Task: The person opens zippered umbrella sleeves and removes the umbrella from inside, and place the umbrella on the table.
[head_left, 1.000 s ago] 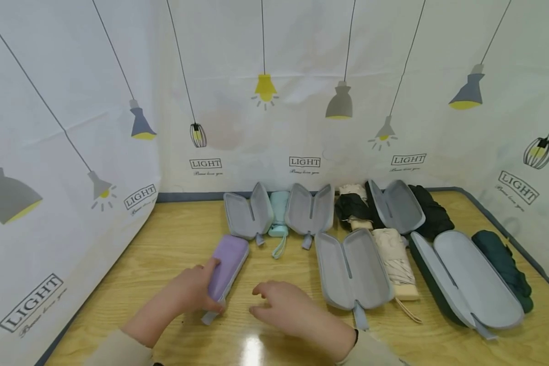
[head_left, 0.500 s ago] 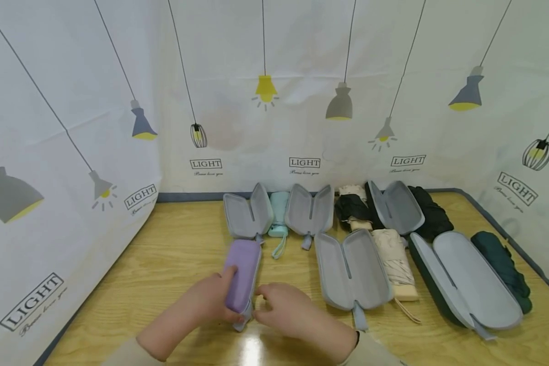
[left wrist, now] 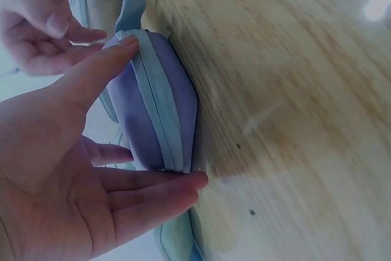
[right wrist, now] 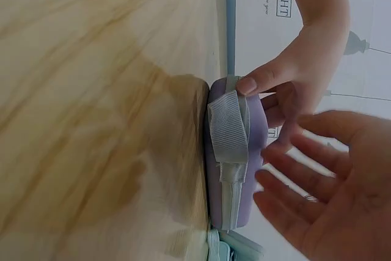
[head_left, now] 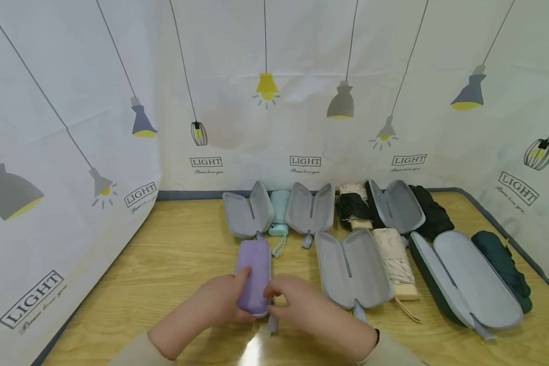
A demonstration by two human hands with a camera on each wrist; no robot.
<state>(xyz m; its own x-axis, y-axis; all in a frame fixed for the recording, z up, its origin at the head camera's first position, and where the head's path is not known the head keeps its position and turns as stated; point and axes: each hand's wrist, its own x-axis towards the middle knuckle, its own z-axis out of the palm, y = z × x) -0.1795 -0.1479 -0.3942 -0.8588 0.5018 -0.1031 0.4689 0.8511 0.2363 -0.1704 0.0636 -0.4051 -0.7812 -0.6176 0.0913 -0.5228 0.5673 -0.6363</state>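
A closed purple zip case (head_left: 254, 269) stands on the wooden table, its long side pointing away from me. My left hand (head_left: 221, 300) grips it from the left, thumb at the near end and fingers spread along the side, as the left wrist view shows. A grey fabric tab (right wrist: 229, 126) sticks out at one end of the zip. Close to the case's right side is my right hand (head_left: 299, 302). Its fingers are loosely bent, with nothing between them in the right wrist view, and the fingertips lie right by the case's edge.
Several grey-lined cases lie unzipped at the back and right, among them one by my right hand (head_left: 354, 269) and a large dark green one (head_left: 478, 279). Beside them are folded umbrellas: mint (head_left: 280, 211), cream (head_left: 395, 259), black (head_left: 430, 211) and dark green (head_left: 503, 269).
My left hand has brought the purple case to the right and turned it straighter. The right hand has moved slightly right and now has its fingertips by the case's edge.
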